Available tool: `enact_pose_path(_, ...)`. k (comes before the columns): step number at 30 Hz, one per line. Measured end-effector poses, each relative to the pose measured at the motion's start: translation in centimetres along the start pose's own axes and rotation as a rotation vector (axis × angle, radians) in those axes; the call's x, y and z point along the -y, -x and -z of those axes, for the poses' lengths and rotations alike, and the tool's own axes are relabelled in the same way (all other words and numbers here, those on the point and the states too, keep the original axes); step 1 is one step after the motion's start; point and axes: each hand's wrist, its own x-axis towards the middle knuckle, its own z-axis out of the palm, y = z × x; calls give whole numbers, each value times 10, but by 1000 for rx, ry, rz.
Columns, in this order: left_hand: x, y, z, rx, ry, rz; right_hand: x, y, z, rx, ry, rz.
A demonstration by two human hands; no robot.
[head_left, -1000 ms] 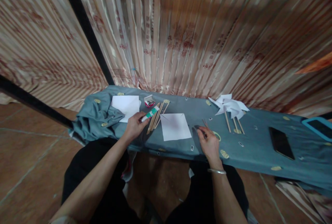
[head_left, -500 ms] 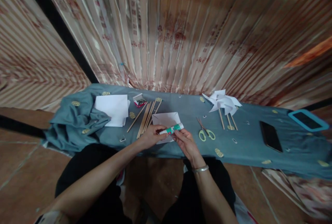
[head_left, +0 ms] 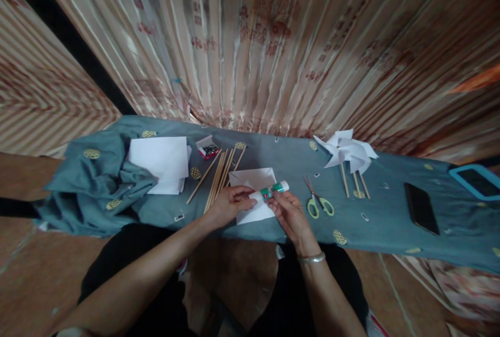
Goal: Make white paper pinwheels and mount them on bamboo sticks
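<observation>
A green and white glue stick (head_left: 272, 190) is held level between my two hands, above a folded sheet of white paper (head_left: 253, 216). My left hand (head_left: 230, 206) pinches its white left end between thumb and fingers. Around the green body near the other end, the fingers of my right hand (head_left: 292, 215) are closed. Scissors (head_left: 319, 206) with pale green handles lie just right of my right hand. Thin wooden sticks (head_left: 219, 178) lie in a loose bunch beyond my left hand, some passing close to the paper's left edge.
At left is a stack of white paper (head_left: 160, 162) beside bunched cloth (head_left: 82, 191). An open small box (head_left: 208, 148) holds dark bits. White paper pinwheels (head_left: 346, 150) on sticks lie at right, then a dark phone (head_left: 421, 208) and a blue-framed device (head_left: 474, 181). A curtain (head_left: 250, 66) hangs behind.
The view has shifted slightly and come closer. Both hands still hold the glue stick, which has moved a little to the right over the folded paper.
</observation>
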Motion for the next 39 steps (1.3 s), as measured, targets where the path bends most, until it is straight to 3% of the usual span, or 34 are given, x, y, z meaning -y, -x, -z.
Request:
enact_pose_path(7, 0, 1, 5, -8, -18, -11, 6, -5, -1, -53, -81, 60)
enact_pose_path(11, -9, 4, 14, -69, -191, -131, 11, -9, 4, -114, -176, 67)
enact_pose_path(14, -24, 7, 36, -202, -431, -290, 13, -9, 5, -118, -225, 50)
enact_pose_path(18, -39, 9, 86, -404, -856, -476, 13, -10, 3, -95, -224, 32)
enact_pose_path(21, -37, 10, 118, -478, -1097, -501, 12, -10, 2, -73, -232, 26)
enact_pose_path(25, -25, 8, 134, -444, -1298, -443, 11, -9, -1, -51, -212, 31)
enact_pose_path(29, -24, 9, 131, -432, -1338, -439, 9, -11, -3, -38, -240, 14)
enact_pose_path(34, -31, 16, 102, -405, -1228, -653, 4, -15, -2, -45, -271, -22)
enact_pose_path(39, -13, 21, 46, -55, -1226, -729, 4, -18, 0, -87, -285, -59)
